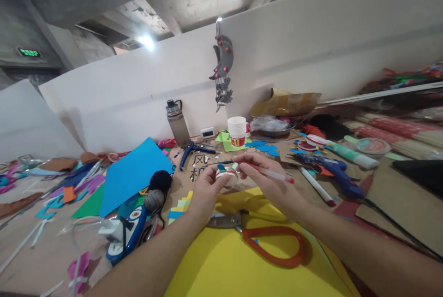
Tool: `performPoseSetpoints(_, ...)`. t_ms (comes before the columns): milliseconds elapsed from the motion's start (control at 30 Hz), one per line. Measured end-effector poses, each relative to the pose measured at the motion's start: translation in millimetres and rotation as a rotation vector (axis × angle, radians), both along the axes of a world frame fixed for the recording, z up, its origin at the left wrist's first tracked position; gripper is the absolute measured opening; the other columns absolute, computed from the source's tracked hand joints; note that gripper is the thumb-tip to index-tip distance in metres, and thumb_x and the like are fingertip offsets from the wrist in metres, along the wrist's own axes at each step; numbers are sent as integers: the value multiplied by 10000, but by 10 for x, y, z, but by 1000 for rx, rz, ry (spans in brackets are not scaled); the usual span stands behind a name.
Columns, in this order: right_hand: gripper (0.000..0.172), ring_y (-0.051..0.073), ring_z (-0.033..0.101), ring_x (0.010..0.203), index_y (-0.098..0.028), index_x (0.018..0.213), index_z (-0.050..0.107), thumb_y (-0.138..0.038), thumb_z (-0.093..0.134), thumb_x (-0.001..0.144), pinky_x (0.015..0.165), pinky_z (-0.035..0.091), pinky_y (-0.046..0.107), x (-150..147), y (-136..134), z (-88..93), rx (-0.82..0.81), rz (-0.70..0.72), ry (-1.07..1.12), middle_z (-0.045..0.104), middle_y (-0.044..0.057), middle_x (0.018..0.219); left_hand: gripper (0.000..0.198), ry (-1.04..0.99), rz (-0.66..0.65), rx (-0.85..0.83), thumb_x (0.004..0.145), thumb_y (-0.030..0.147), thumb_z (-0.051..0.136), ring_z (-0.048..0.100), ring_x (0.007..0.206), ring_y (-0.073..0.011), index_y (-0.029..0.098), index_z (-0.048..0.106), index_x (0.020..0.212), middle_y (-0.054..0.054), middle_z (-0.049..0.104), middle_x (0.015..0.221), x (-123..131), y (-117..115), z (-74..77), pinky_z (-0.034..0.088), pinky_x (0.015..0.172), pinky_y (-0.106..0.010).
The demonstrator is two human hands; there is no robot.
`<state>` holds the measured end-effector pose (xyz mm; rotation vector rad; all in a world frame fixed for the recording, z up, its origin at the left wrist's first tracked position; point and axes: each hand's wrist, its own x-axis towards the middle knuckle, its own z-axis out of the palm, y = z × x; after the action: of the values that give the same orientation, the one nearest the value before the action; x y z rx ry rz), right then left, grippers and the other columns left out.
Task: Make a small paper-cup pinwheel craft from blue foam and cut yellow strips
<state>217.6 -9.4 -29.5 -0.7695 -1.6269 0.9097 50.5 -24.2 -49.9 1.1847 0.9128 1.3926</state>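
Note:
My left hand [207,188] is closed around a small white paper cup piece with red stripes [228,178], held above the table's middle. A dark teal scrap [220,167] sticks up at its upper edge. My right hand [265,175] is closed on a clear-barrelled pen with a red end [277,175], beside the cup piece. Near its fingertips shows a pale green bit [234,166]; whether the fingers touch it I cannot tell. Below both hands, scissors with orange handles [273,246] lie on yellow sheets [214,264].
Blue sheet [131,172], blue-handled pliers [190,151] and a water bottle [178,124] are left of centre. Stacked paper cups [237,128] stand behind my hands. To the right lie a blue glue gun [337,175] with its cord and a white marker [316,186].

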Motion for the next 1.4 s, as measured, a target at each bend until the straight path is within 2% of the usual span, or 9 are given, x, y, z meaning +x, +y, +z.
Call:
performPoseSetpoints(100, 206, 146, 579, 735, -204, 984, 633, -323, 506, 875, 686, 482, 279, -20, -25, 21, -34, 46, 27, 616, 18, 785, 368, -22, -15, 20, 686, 306, 734, 614, 791, -148, 174, 604, 1004, -52, 668, 934, 1, 3, -1, 491, 682, -245)
performPoseSetpoints(200, 195, 141, 588, 729, -196, 990, 608, -316, 513, 870, 674, 497, 276, -53, -40, 15, -72, 72, 74, 621, 24, 815, 308, -32, -22, 17, 690, 300, 732, 610, 772, -140, 162, 613, 938, -46, 665, 889, 3, -6, 13, 493, 683, -240)
performPoseSetpoints(367, 182, 126, 597, 700, -192, 978, 567, -323, 555, 851, 662, 513, 269, -78, -50, 10, -116, 92, 167, 628, 23, 822, 271, -163, -26, -73, 687, 301, 737, 592, 700, -114, 167, 597, 878, -20, 654, 841, 3, -23, 54, 482, 584, -208)
performPoseSetpoints(500, 195, 133, 607, 701, -190, 935, 590, -348, 599, 819, 663, 522, 275, -76, -58, 37, -133, 83, 164, 633, 30, 843, 293, -274, -52, -122, 675, 327, 747, 590, 689, -118, 162, 590, 860, -24, 648, 842, 6, -29, 78, 488, 547, -212)
performPoseSetpoints(667, 227, 127, 606, 730, -209, 940, 604, -364, 655, 781, 682, 511, 258, -81, -46, 22, -150, 76, 152, 637, 16, 900, 308, -321, -92, -182, 720, 375, 705, 550, 602, -101, 124, 603, 867, -36, 632, 742, 15, -26, 76, 448, 459, -184)
performPoseSetpoints(867, 170, 116, 600, 718, -219, 921, 615, -361, 599, 830, 683, 494, 244, -69, -67, 17, -115, 58, 162, 631, -2, 832, 246, -339, -75, -96, 687, 240, 745, 594, 715, -97, 147, 600, 863, -22, 659, 840, 8, -24, 49, 486, 638, -201)
performPoseSetpoints(1033, 259, 125, 585, 646, -195, 855, 594, -450, 552, 839, 655, 505, 268, -87, -82, 69, -153, 59, 235, 614, 7, 726, 276, -281, -76, -76, 641, 203, 772, 605, 765, -106, 143, 624, 866, -20, 673, 840, 26, -29, 48, 463, 766, -230)
performPoseSetpoints(1200, 307, 123, 552, 610, -200, 817, 562, -504, 525, 834, 608, 492, 260, -96, -92, 88, -164, 25, 276, 582, 6, 706, 323, -237, -85, -80, 589, 221, 802, 615, 765, -120, 143, 636, 855, -27, 685, 827, 59, -47, 74, 450, 764, -231)
performPoseSetpoints(1400, 291, 124, 507, 579, -211, 814, 555, -493, 494, 856, 579, 453, 254, -88, -101, 78, -144, 16, 234, 520, -19, 637, 304, -175, -72, -109, 600, 253, 793, 606, 715, -131, 149, 623, 828, -30, 674, 815, 61, -70, 89, 479, 655, -244)
